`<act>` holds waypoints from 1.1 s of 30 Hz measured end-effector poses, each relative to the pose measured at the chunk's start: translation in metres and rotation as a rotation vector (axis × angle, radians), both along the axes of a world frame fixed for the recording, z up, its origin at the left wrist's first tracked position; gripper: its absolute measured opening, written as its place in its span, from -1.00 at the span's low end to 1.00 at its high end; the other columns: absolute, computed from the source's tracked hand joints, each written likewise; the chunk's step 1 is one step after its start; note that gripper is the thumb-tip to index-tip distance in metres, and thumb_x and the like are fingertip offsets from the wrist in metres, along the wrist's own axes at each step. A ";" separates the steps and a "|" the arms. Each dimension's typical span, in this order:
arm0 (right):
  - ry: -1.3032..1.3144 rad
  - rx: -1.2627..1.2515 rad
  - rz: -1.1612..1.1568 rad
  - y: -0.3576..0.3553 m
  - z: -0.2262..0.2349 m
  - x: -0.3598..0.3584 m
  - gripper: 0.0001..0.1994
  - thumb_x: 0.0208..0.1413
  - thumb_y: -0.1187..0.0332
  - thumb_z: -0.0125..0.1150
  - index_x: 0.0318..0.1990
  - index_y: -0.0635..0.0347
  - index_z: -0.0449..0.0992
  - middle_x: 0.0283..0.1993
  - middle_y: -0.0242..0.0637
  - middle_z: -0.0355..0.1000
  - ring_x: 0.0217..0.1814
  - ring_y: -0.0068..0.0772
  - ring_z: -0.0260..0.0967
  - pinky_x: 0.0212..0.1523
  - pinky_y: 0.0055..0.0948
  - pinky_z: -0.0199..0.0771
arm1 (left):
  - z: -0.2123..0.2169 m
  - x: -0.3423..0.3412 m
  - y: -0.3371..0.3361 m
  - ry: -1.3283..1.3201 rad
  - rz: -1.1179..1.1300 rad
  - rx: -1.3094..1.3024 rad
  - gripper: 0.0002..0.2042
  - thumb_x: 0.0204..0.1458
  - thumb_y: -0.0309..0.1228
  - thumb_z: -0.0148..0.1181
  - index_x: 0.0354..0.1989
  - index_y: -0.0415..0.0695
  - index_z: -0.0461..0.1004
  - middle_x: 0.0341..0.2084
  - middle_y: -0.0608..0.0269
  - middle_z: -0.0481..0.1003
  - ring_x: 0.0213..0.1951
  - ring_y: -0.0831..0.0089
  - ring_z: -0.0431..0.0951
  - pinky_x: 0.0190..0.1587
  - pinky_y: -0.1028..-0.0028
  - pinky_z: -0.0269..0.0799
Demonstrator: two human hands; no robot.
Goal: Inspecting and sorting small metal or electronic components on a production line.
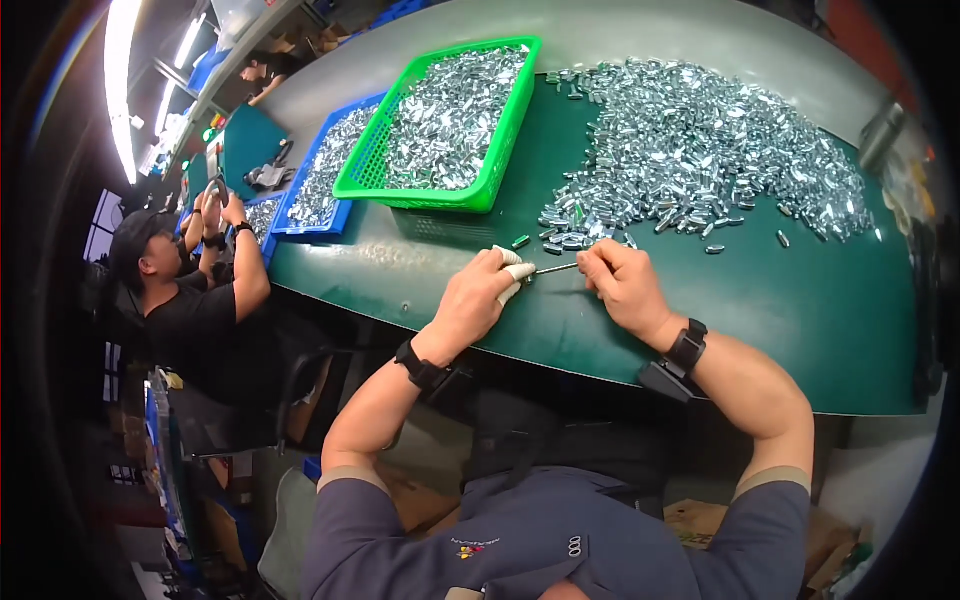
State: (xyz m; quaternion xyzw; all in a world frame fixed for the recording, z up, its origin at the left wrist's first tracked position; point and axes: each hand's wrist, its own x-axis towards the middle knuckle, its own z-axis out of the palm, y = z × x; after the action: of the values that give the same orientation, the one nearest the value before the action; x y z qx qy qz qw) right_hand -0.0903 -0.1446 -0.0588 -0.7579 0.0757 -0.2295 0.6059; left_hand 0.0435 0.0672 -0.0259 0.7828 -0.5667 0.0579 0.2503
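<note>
Head view: I see the right hand [625, 290] gripping a thin metal rod [557, 268] near the front edge of the bench [800, 330]; the left hand [470, 302] pinches at its tip, on what I cannot tell.

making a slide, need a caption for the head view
A thin rod reaches from right hand to left hand over a green table, near heaped shiny metal pieces.

The dark green tabletop [800, 310] carries a broad heap of shiny silver metal pieces [690, 150] toward its far right, with a few loose pieces [714, 249] scattered just in front. Left of the heap, a bright green perforated plastic basket [512, 130] overlaps a blue plastic basket [310, 234], both filled with similar pieces.
</note>
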 end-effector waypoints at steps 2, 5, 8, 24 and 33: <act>0.023 -0.013 0.014 0.000 -0.001 -0.002 -0.71 0.35 0.26 0.23 -0.37 0.28 0.53 -0.57 -0.24 0.47 -0.56 -0.41 0.38 -0.48 -0.36 0.35 | -0.005 0.003 -0.001 -0.002 0.001 -0.020 -0.79 0.01 -0.53 0.41 -0.16 -0.13 0.63 -0.26 0.18 0.56 -0.15 0.16 0.58 -0.14 0.26 0.52; -0.003 -0.099 0.049 0.002 -0.002 -0.003 -0.76 0.36 0.29 0.22 -0.32 0.27 0.55 -0.56 -0.38 0.47 -0.56 -0.63 0.29 -0.51 -0.48 0.29 | -0.006 0.004 -0.004 0.005 -0.004 -0.065 -0.83 0.02 -0.52 0.41 -0.20 -0.14 0.61 -0.29 0.19 0.55 -0.20 0.16 0.59 -0.18 0.26 0.53; 0.016 -0.084 0.043 0.001 -0.002 -0.001 -0.77 0.35 0.30 0.23 -0.32 0.28 0.55 -0.56 -0.36 0.47 -0.56 -0.60 0.30 -0.51 -0.46 0.30 | -0.012 -0.007 -0.001 0.246 0.070 -0.074 -0.85 0.05 -0.57 0.40 -0.22 -0.19 0.59 -0.29 0.17 0.56 -0.28 0.24 0.59 -0.25 0.35 0.52; 0.045 -0.321 0.106 0.005 -0.001 -0.001 -0.62 0.32 0.18 0.25 -0.49 0.25 0.50 -0.58 -0.17 0.48 -0.56 -0.16 0.44 -0.48 -0.19 0.37 | -0.004 -0.012 -0.013 0.163 -0.001 -0.179 -0.83 -0.02 -0.59 0.43 -0.26 -0.20 0.58 -0.35 0.14 0.55 -0.26 0.13 0.57 -0.20 0.27 0.50; 0.013 -0.247 0.176 0.005 -0.005 0.000 -0.63 0.33 0.15 0.24 -0.46 0.23 0.55 -0.57 -0.18 0.49 -0.55 -0.19 0.45 -0.47 -0.22 0.38 | 0.005 -0.012 -0.016 0.217 -0.067 -0.158 -0.83 -0.02 -0.59 0.43 -0.26 -0.20 0.58 -0.35 0.14 0.55 -0.28 0.13 0.57 -0.22 0.26 0.50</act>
State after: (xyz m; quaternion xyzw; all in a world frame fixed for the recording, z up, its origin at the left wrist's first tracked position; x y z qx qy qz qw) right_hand -0.0901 -0.1391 -0.0639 -0.8318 -0.0161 -0.1781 0.5255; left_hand 0.0311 0.0509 -0.0211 0.7429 -0.5559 0.0088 0.3729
